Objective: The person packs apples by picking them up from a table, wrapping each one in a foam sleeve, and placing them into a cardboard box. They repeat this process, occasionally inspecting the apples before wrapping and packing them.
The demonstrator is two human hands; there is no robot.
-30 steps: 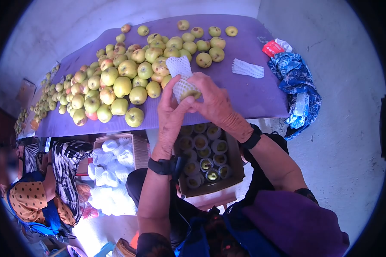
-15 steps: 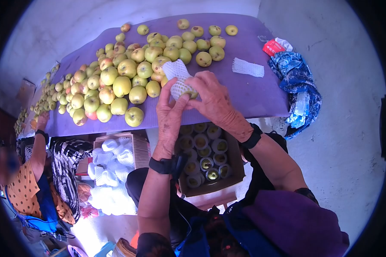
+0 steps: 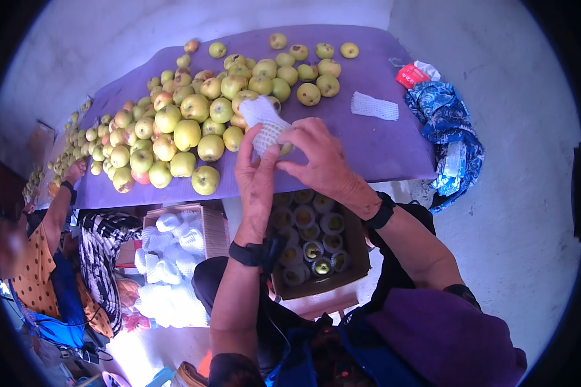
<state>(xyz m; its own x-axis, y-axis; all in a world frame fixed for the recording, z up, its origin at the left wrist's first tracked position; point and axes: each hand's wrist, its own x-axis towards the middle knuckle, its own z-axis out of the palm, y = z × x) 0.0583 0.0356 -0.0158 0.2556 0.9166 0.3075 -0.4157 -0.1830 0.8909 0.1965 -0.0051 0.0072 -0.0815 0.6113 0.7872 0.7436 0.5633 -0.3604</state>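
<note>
Since the earlier frames the co-worker's hand [image 3: 76, 171] at far left has risen to the table's edge, and the wearer's right hand has closed further over the fruit, so less of it shows.

Far left: that co-worker's hand rests by the small apples at the rim of the purple cover [image 3: 381, 148].

Left of centre: a heap of loose apples [image 3: 187, 119], yellow-green with some blushed red, lies on the cover. Below the table edge stands an open carton [image 3: 211, 226] filled with white foam nets.

Centre: the left hand [image 3: 255, 174] is raised, its fingers straight and pressed together, with the tips against the side of a white foam net [image 3: 263, 118]. The net is drawn partly over one apple [image 3: 283, 149], held just above the table's near edge. Only a sliver of the fruit shows beneath the net. The net's free end stands up and tilts left.

Right of centre: the right hand [image 3: 319, 161] clasps the same apple from the other side, fingers curled over net and fruit. Directly below both hands sits a second carton [image 3: 363, 251] holding netted apples in rows.

Right: a spare net [image 3: 374, 106] lies flat on the cover, well apart from the heap. Beyond it, a red packet [image 3: 411, 75] and a crumpled blue patterned cloth [image 3: 448, 129] lie off the table's right end.
</note>
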